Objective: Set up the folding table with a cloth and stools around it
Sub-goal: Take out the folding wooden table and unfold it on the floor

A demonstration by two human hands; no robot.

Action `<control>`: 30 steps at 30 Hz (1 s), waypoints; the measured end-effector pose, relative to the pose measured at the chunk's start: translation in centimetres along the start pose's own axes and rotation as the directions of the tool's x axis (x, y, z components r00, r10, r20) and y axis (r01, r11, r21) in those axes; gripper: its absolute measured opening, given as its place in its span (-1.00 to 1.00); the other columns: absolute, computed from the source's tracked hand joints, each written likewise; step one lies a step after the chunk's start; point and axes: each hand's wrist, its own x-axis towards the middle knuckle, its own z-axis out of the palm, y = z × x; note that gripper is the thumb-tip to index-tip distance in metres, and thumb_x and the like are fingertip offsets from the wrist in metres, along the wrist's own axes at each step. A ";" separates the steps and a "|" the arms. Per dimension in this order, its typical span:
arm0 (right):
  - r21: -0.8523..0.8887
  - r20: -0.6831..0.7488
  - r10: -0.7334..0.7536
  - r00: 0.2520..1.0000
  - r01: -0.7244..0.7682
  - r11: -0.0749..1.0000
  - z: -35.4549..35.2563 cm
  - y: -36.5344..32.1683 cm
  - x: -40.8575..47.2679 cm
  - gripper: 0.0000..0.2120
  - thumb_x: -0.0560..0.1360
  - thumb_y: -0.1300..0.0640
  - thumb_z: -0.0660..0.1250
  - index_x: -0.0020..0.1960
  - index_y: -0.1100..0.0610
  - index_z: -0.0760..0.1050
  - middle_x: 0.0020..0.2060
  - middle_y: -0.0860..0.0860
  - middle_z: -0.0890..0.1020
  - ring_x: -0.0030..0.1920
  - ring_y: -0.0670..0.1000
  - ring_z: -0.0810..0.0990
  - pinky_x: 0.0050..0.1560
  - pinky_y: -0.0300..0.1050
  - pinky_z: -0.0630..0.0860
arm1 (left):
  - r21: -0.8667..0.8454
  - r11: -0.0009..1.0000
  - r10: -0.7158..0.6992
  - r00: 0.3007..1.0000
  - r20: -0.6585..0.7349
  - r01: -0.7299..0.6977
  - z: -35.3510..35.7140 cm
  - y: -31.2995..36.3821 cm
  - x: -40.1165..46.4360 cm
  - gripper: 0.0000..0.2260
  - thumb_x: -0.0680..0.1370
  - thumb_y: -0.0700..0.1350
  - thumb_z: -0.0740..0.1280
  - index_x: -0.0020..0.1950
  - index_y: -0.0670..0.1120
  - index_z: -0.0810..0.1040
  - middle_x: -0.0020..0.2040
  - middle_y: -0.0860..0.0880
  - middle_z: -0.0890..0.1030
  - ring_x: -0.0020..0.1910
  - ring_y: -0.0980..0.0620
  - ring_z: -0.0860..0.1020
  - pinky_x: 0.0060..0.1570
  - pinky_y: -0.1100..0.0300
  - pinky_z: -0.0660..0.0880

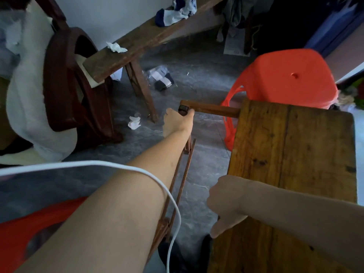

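Observation:
The folding table's wooden top (291,154) fills the right side, tilted toward me. One brown table leg (212,109) sticks out to the left from its far corner. My left hand (178,121) is closed around the dark capped end of that leg. My right hand (226,201) grips the top's near left edge, fingers curled under it. A thin folding frame (183,170) hangs below my left forearm. A red plastic stool (285,79) stands just beyond the table. No cloth for the table is in view.
A long wooden bench (149,36) with socks and tissue runs across the back. A dark red chair (65,79) draped with white fabric stands at the left. Crumpled tissue (135,122) and packaged socks (161,77) litter the grey floor. A white cable (173,203) crosses my left arm.

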 end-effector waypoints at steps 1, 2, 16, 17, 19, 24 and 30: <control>0.008 0.005 0.000 1.000 0.000 1.000 0.1 0.1 0.0 -0.29 0.48 -0.47 0.05 0.08 0.15 0.54 -0.17 0.02 0.55 -0.19 0.03 0.53 0.03 0.04 0.53 | -0.011 1.000 -0.007 1.000 -0.021 0.007 0.0 0.0 0.2 -0.44 0.45 0.27 0.36 0.24 -0.13 0.44 0.23 -0.14 0.55 0.12 -0.20 0.58 0.02 0.06 0.47; 0.017 0.011 -0.001 1.000 0.000 1.000 0.2 0.2 0.0 -0.30 0.48 -0.46 0.05 0.07 0.15 0.53 -0.19 0.01 0.53 -0.20 0.03 0.52 0.05 0.04 0.53 | -0.013 1.000 -0.001 1.000 -0.030 0.000 0.0 -0.1 0.4 -0.43 0.39 0.32 0.34 0.15 -0.10 0.49 0.15 -0.12 0.60 0.03 -0.18 0.63 0.03 0.05 0.53; 0.101 -0.028 0.017 0.999 -0.014 0.995 1.0 0.3 -0.3 -0.35 0.47 -0.43 0.15 0.12 0.14 0.53 -0.10 0.00 0.52 -0.08 0.04 0.53 0.12 0.04 0.49 | 0.012 1.000 0.025 0.995 0.099 -0.026 -2.7 1.1 1.1 -0.65 0.38 0.18 0.48 -0.24 -0.12 0.62 -0.26 -0.04 0.66 -0.33 0.03 0.63 -0.35 0.18 0.55; 0.099 -0.028 0.019 0.999 -0.016 0.995 1.0 0.3 -0.3 -0.36 0.47 -0.43 0.15 0.13 0.13 0.52 -0.10 0.00 0.52 -0.08 0.04 0.52 0.12 0.03 0.48 | -0.005 1.000 0.000 0.993 0.121 0.001 -2.9 1.2 1.2 -0.64 0.36 0.17 0.51 -0.19 -0.14 0.63 -0.23 -0.07 0.67 -0.32 0.00 0.66 -0.31 0.11 0.61; 0.100 -0.033 0.028 0.999 -0.025 0.995 1.1 0.3 -0.3 -0.36 0.48 -0.42 0.15 0.15 0.12 0.52 -0.09 -0.01 0.51 -0.06 0.04 0.52 0.11 0.00 0.45 | -0.053 0.998 -0.034 0.986 0.163 0.043 -3.1 1.2 1.3 -0.63 0.33 0.12 0.54 -0.12 -0.16 0.62 -0.21 -0.10 0.68 -0.32 -0.06 0.68 -0.28 0.00 0.65; 0.104 -0.055 0.049 0.997 -0.044 0.994 1.4 0.2 0.0 -0.35 0.46 -0.44 0.17 0.18 0.10 0.49 -0.06 0.00 0.54 -0.05 0.05 0.52 0.03 -0.03 0.39 | -0.112 0.990 -0.051 0.967 0.250 0.081 -3.7 1.5 1.2 -0.67 0.38 0.02 0.53 -0.06 -0.20 0.60 -0.22 -0.14 0.69 -0.38 -0.10 0.68 -0.31 -0.08 0.65; 0.095 -0.029 0.055 0.998 -0.052 0.994 1.0 0.2 0.2 -0.37 0.45 -0.45 0.17 0.14 0.09 0.50 -0.08 -0.01 0.54 -0.07 0.04 0.52 0.13 0.02 0.44 | -0.104 0.990 -0.061 0.948 0.312 0.097 -4.4 2.3 1.0 -0.80 0.48 -0.08 0.47 -0.11 -0.19 0.54 -0.26 -0.14 0.68 -0.38 -0.09 0.68 -0.29 -0.03 0.65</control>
